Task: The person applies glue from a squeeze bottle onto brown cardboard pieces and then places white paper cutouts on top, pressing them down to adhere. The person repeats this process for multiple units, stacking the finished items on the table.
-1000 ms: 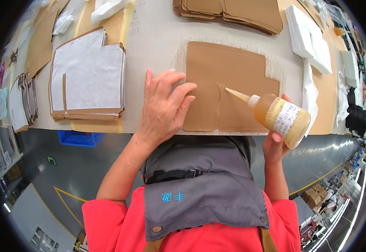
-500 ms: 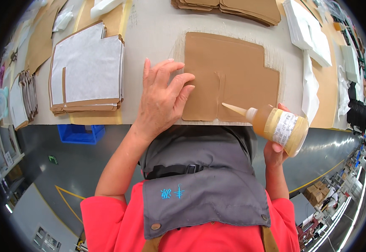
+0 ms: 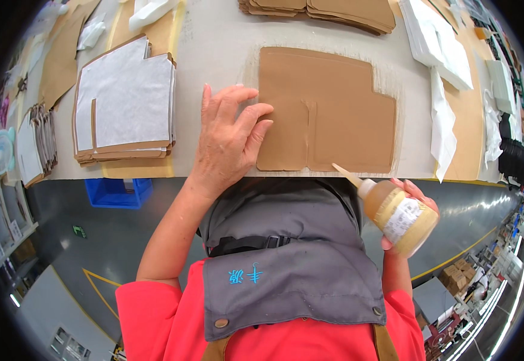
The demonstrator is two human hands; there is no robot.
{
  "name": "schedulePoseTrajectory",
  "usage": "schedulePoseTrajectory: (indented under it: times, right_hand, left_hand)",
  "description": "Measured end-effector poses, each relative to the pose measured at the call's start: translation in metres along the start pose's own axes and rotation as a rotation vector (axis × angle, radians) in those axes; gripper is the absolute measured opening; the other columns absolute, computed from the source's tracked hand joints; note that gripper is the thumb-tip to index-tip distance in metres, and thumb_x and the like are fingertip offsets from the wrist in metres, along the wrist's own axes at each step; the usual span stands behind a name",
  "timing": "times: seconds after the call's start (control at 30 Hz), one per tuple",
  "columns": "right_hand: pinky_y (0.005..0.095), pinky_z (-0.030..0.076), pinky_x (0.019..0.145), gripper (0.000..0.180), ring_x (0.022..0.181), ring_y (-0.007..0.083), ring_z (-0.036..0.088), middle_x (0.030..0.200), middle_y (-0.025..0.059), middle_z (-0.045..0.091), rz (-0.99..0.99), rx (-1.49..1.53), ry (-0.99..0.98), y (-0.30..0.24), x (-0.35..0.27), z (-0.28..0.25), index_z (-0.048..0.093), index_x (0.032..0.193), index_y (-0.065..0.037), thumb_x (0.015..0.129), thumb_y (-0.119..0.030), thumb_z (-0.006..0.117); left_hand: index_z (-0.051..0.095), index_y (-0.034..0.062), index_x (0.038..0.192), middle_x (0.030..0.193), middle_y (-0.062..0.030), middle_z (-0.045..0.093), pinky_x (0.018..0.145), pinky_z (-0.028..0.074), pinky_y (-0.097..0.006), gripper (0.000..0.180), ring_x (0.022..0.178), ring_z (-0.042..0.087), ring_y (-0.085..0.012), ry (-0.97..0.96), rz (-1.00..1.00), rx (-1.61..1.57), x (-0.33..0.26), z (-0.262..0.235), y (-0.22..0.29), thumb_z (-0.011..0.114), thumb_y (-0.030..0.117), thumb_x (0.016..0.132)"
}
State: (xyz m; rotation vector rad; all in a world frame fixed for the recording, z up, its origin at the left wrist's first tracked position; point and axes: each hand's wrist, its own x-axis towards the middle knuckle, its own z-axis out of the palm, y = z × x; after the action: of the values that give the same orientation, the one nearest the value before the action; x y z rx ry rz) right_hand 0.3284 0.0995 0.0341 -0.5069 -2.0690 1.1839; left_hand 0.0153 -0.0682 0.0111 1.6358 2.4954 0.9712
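Observation:
A flat brown panel (image 3: 349, 123), notched at its upper right and slit from its lower edge, lies on the table in front of me. My left hand (image 3: 229, 135) rests at its left edge, fingers curved and apart, the fingertips at the edge with nothing held. In my right hand (image 3: 423, 195) is a squeeze glue bottle (image 3: 403, 216) with a long pointed nozzle and amber contents. It tilts over the table's front edge, its tip by the panel's lower edge; whether they touch I cannot tell.
A stack of brown panels with white facing (image 3: 126, 102) lies on the left. More brown pieces (image 3: 346, 12) are stacked at the back. White sheets (image 3: 436, 45) lie at the right. A blue bin (image 3: 117, 194) stands below the table's front edge (image 3: 214, 174).
My right hand has drawn the glue bottle down toward me, so its tip went from the slit to near the panel's lower edge. The left hand stays at the panel's left edge.

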Motion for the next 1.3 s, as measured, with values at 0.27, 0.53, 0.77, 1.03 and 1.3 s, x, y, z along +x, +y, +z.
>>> schedulePoseTrajectory:
  times: [0.27, 0.53, 0.77, 1.03, 1.3]
  right_hand:
    - [0.0388, 0.056, 0.096, 0.079, 0.131, 0.0279, 0.052, 0.151, 0.0178, 0.043, 0.449, 0.702, 0.465, -0.013, 0.071, 0.018, 0.034, 0.15, -0.007, 0.095, -0.058, 0.055]
    - [0.0428, 0.052, 0.098, 0.081, 0.132, 0.0268, 0.05, 0.151, 0.0193, 0.042, 0.328, 0.433, 0.153, 0.013, 0.092, 0.059, 0.03, 0.151, -0.006, 0.093, -0.05, 0.065]
    - [0.0452, 0.039, 0.111, 0.088, 0.136, 0.0292, 0.045, 0.148, 0.021, 0.044, 0.353, 0.432, 0.158, 0.013, 0.09, 0.064, 0.031, 0.149, -0.002, 0.087, -0.047, 0.074]
    - [0.0469, 0.041, 0.112, 0.083, 0.14, 0.0329, 0.042, 0.15, 0.0242, 0.042, 0.312, 0.36, 0.049, 0.007, 0.079, 0.058, 0.029, 0.153, -0.011, 0.091, -0.052, 0.067]
    - [0.0458, 0.043, 0.106, 0.097, 0.128, 0.0306, 0.052, 0.137, 0.0228, 0.053, 0.35, 0.306, 0.111, -0.005, 0.064, 0.057, 0.04, 0.141, 0.002, 0.079, -0.061, 0.076]
  left_hand:
    - [0.067, 0.0125, 0.11, 0.123, -0.0064, 0.055, 0.116, 0.024, -0.058, 0.018, 0.123, 0.051, -0.0307, 0.04, -0.03, -0.041, -0.001, 0.002, -0.002, 0.066, 0.017, 0.093]
    - [0.066, 0.0124, 0.107, 0.12, -0.006, 0.054, 0.116, 0.025, -0.06, 0.018, 0.123, 0.05, -0.0283, 0.035, -0.038, -0.055, 0.001, 0.0, -0.001, 0.067, 0.019, 0.091]
    - [0.066, 0.0123, 0.109, 0.121, -0.0071, 0.055, 0.115, 0.025, -0.059, 0.018, 0.123, 0.05, -0.03, 0.025, -0.041, -0.078, 0.002, -0.001, -0.001, 0.066, 0.018, 0.092]
    - [0.067, 0.0117, 0.11, 0.121, -0.0079, 0.055, 0.115, 0.026, -0.059, 0.018, 0.123, 0.05, -0.0307, 0.025, -0.028, -0.066, 0.002, -0.001, -0.001, 0.066, 0.017, 0.092]
    - [0.066, 0.0121, 0.107, 0.118, -0.0064, 0.054, 0.115, 0.024, -0.062, 0.018, 0.121, 0.051, -0.0286, 0.055, -0.015, -0.067, 0.0, 0.002, -0.002, 0.068, 0.017, 0.09]
